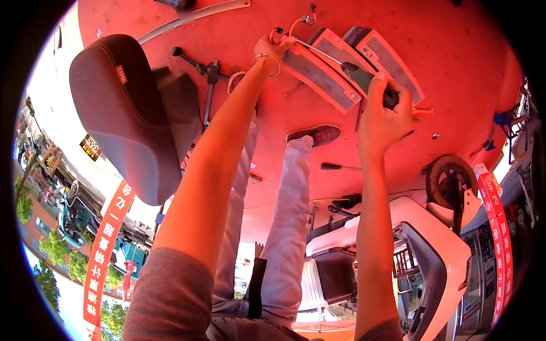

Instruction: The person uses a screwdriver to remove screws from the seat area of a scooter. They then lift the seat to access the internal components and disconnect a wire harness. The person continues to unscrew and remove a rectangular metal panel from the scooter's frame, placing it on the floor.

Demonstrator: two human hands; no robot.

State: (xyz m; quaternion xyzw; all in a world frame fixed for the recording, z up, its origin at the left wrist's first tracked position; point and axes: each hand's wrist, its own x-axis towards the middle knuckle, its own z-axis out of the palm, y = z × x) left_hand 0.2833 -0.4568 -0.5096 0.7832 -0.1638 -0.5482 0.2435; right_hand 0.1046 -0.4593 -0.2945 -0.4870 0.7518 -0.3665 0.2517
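My right hand [387, 116] is wrapped round the dark green and black handle of a screwdriver [359, 75]. Its long shaft slants up and left toward my left hand. My left hand [272, 49] is closed at the far end of the leftmost battery block [321, 78], close to the screwdriver's tip; what its fingers pinch is too small to make out. An orange cable [294, 25] with a dark connector loops beside those fingers. Two more long grey-topped battery blocks lie alongside, a middle one [341, 51] and a right one [392, 65].
A dark scooter seat [122, 108] stands at left, near a black metal stand [210, 77]. Another screwdriver [331, 166] lies on the floor beyond my shoe [324, 134]. A white scooter body [438, 244] and a wheel [451, 181] are at right.
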